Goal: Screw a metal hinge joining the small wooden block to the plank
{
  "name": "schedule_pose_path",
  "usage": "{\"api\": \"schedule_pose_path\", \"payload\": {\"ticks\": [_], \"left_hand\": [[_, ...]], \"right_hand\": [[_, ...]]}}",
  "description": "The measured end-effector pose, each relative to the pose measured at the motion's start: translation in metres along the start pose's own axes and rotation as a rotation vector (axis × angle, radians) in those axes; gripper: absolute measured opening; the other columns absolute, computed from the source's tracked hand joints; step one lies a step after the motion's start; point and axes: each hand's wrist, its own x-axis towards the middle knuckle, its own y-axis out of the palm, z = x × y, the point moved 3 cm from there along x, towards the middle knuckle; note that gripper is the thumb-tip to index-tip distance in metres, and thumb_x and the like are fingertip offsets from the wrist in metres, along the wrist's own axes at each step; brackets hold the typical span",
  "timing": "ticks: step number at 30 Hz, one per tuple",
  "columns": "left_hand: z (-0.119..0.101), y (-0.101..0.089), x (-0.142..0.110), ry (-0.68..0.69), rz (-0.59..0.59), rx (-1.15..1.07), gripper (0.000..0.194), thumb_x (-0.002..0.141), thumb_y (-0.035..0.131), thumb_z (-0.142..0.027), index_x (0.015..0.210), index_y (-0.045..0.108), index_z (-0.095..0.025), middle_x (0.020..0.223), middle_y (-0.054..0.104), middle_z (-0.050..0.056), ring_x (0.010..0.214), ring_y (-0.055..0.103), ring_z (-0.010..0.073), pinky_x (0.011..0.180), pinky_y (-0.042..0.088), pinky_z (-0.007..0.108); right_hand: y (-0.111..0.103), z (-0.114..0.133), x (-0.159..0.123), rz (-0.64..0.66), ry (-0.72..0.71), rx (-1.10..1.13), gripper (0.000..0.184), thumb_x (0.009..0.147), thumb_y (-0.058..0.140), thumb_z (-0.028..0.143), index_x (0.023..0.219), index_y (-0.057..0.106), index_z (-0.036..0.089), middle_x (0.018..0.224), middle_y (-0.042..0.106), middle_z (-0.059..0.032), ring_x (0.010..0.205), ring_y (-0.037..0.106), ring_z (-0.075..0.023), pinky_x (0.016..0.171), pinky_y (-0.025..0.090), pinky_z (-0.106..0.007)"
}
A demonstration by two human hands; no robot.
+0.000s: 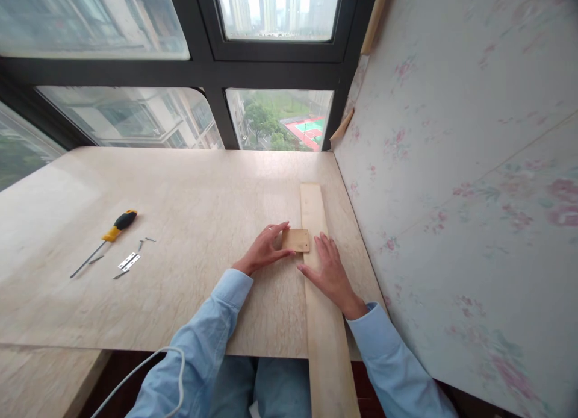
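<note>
A small wooden block (295, 240) with two dark holes near its right end lies partly over the left edge of a long pale wooden board (329, 340). My left hand (266, 247) grips the block between thumb and fingers from its left side. On the board, just right of the block, my right hand (329, 270) rests flat with its fingers spread. The board runs lengthwise away from me, its near end sticking out past the table's front edge.
A yellow and black screwdriver (118, 226) lies on the left of the table (189, 189). Near it are a metal hinge (129, 261) and several screws (141, 244). A papered wall (433, 183) borders the right side; windows stand behind. A white cable (180, 370) crosses my left sleeve.
</note>
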Motion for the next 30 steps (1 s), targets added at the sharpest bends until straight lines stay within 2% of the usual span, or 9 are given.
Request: {"api": "schedule_pose_path", "payload": {"ticks": [4, 7, 11, 18, 30], "left_hand": [[0.001, 0.000, -0.001, -0.013, 0.001, -0.010, 0.077, 0.071, 0.084, -0.037, 0.140, 0.052, -0.023, 0.128, 0.064, 0.014, 0.119, 0.058, 0.0267, 0.104, 0.043, 0.044], [0.003, -0.001, -0.003, -0.024, 0.005, -0.018, 0.078, 0.071, 0.084, -0.040, 0.139, 0.052, -0.023, 0.127, 0.064, 0.013, 0.118, 0.058, 0.0266, 0.104, 0.043, 0.045], [0.005, 0.000, -0.005, 0.000, -0.005, -0.022, 0.076, 0.073, 0.082, -0.042, 0.140, 0.051, -0.023, 0.128, 0.064, 0.013, 0.119, 0.058, 0.0258, 0.104, 0.044, 0.044], [0.002, 0.001, -0.008, -0.021, 0.001, 0.002, 0.071, 0.076, 0.080, -0.045, 0.138, 0.053, -0.022, 0.130, 0.062, 0.015, 0.122, 0.055, 0.0279, 0.106, 0.043, 0.046], [-0.005, 0.001, -0.010, 0.027, -0.039, 0.019, 0.069, 0.079, 0.077, -0.044, 0.139, 0.050, -0.022, 0.130, 0.061, 0.014, 0.122, 0.055, 0.0265, 0.103, 0.045, 0.044]], "right_hand": [[-0.003, 0.005, -0.001, 0.021, -0.010, -0.015, 0.082, 0.088, 0.061, 0.053, 0.153, 0.029, 0.015, 0.156, 0.034, -0.0220, 0.148, 0.027, -0.0358, 0.118, 0.026, -0.061], [-0.006, 0.008, -0.001, 0.039, -0.011, -0.052, 0.070, 0.089, 0.061, 0.050, 0.149, 0.041, 0.021, 0.158, 0.032, -0.0185, 0.149, 0.024, -0.0377, 0.117, 0.028, -0.063], [-0.007, 0.012, -0.003, 0.065, -0.009, -0.096, 0.058, 0.089, 0.062, 0.046, 0.141, 0.053, 0.021, 0.160, 0.028, -0.0175, 0.150, 0.020, -0.0418, 0.114, 0.030, -0.065], [-0.010, 0.013, -0.005, 0.069, 0.028, -0.058, 0.057, 0.090, 0.061, 0.046, 0.142, 0.053, 0.024, 0.162, 0.027, -0.0122, 0.150, 0.019, -0.0405, 0.114, 0.030, -0.067], [-0.011, 0.015, -0.006, 0.086, 0.015, -0.104, 0.060, 0.092, 0.058, 0.044, 0.147, 0.046, 0.025, 0.163, 0.023, -0.0109, 0.150, 0.018, -0.0408, 0.114, 0.032, -0.066]]}}
